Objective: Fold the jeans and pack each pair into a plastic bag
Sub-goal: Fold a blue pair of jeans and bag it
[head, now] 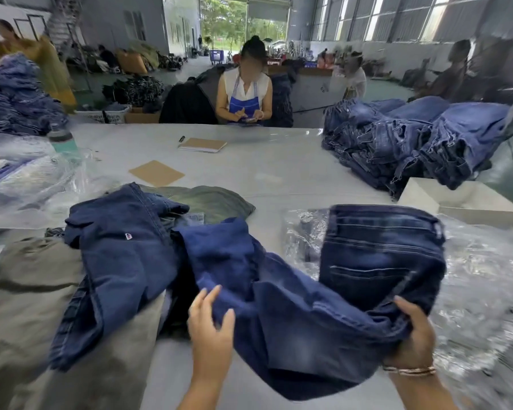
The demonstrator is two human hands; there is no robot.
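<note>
A pair of jeans (293, 306) is lifted over the counter (249, 173), mid-fold and not yet bagged.

The wide grey counter carries a heap of blue jeans (412, 137) at the far right, loose plastic bags (486, 276) along the near right edge and another dark pair (116, 261) spread at the left. The held pair drapes between both hands, its waistband end sagging onto the plastic. The right hand (412, 335) grips a bunched fold of denim with curled fingers; the left hand (211, 321) is spread, fingers straight, touching the cloth's edge. To fold well, I judge the legs should be laid flat, seams matched and wrinkles smoothed before doubling them over to bag size.
</note>
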